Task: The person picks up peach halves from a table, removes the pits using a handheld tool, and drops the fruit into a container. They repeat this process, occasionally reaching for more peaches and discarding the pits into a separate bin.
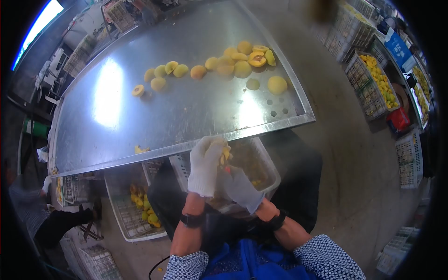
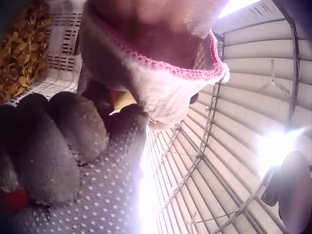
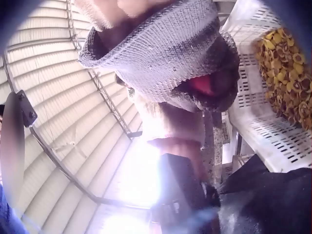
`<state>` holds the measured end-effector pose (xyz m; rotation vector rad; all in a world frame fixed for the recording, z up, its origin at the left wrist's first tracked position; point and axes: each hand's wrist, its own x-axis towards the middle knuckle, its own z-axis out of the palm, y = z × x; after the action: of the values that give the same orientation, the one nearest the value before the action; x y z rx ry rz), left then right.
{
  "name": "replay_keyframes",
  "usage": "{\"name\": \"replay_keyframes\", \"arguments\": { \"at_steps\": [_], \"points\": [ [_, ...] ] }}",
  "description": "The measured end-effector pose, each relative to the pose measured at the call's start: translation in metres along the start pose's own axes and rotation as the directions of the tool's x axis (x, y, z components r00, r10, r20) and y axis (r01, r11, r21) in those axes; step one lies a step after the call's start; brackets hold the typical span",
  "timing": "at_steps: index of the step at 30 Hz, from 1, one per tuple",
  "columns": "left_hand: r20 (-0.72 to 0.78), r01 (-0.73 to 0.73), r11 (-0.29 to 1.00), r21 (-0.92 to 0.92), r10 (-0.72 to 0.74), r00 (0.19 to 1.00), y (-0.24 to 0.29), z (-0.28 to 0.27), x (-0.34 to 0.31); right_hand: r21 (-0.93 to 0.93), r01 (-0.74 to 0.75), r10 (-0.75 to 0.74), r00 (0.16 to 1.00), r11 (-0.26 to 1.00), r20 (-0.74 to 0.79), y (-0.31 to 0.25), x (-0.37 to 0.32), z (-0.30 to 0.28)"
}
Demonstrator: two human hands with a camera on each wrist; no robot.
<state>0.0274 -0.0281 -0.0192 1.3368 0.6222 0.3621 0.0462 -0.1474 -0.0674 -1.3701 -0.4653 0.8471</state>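
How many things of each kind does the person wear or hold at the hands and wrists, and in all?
White knit glove with pink cuff on left hand: 1
Grey dotted knit glove on right hand: 1
Black wrist straps: 2
Yellow fruit piece, in left hand: 1
Small red thing, in right hand: 1
Total: 6

Ahead of me the steel tabletop point(image 1: 140, 121) carries scattered yellow fruit point(image 1: 242, 69), a crate point(image 1: 128, 224) sits below left, and more crates point(image 1: 364, 93) line my right.
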Motion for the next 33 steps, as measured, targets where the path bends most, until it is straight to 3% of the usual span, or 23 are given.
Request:
{"name": "replay_keyframes", "arguments": {
  "at_steps": [14, 17, 19, 21, 23, 28, 31, 33],
  "points": [
    [0.003, 0.055, 0.994, -0.090, -0.055, 0.998, 0.003, 0.000, 0.003, -0.206, 0.102, -0.122, 0.988, 0.973, -0.090, 0.010, 0.005, 0.005],
    [-0.015, 0.038, 0.999, -0.024, -0.038, 0.999, -0.002, -0.004, 0.005, -0.237, 0.174, -0.190, 0.981, 0.956, -0.049, 0.029, 0.007, 0.007],
    [-0.021, -0.033, 0.995, 0.093, 0.035, 0.999, -0.008, -0.003, 0.005, -0.236, 0.140, -0.157, 0.986, 0.962, -0.054, 0.022, 0.005, 0.005],
    [-0.037, -0.031, 0.999, 0.031, 0.032, 0.999, -0.010, 0.000, 0.003, -0.187, 0.116, -0.131, 0.989, 0.975, -0.065, 0.019, 0.005, 0.004],
    [-0.009, -0.034, 0.999, -0.041, 0.033, 0.999, 0.002, 0.004, -0.004, -0.264, 0.103, -0.130, 0.988, 0.959, -0.087, 0.020, 0.005, 0.008],
    [0.069, 0.054, 0.999, -0.002, -0.054, 0.996, 0.006, -0.007, 0.004, -0.297, 0.149, -0.183, 0.979, 0.943, -0.089, 0.021, 0.007, 0.014],
    [0.010, 0.024, 1.000, 0.007, -0.024, 1.000, -0.001, -0.004, 0.002, -0.176, 0.136, -0.144, 0.989, 0.975, -0.036, 0.015, 0.006, 0.010],
    [0.022, -0.030, 0.999, -0.019, 0.030, 0.999, -0.004, -0.006, 0.002, -0.187, 0.098, -0.103, 0.995, 0.977, -0.016, 0.013, 0.005, 0.006]
  ]
}}
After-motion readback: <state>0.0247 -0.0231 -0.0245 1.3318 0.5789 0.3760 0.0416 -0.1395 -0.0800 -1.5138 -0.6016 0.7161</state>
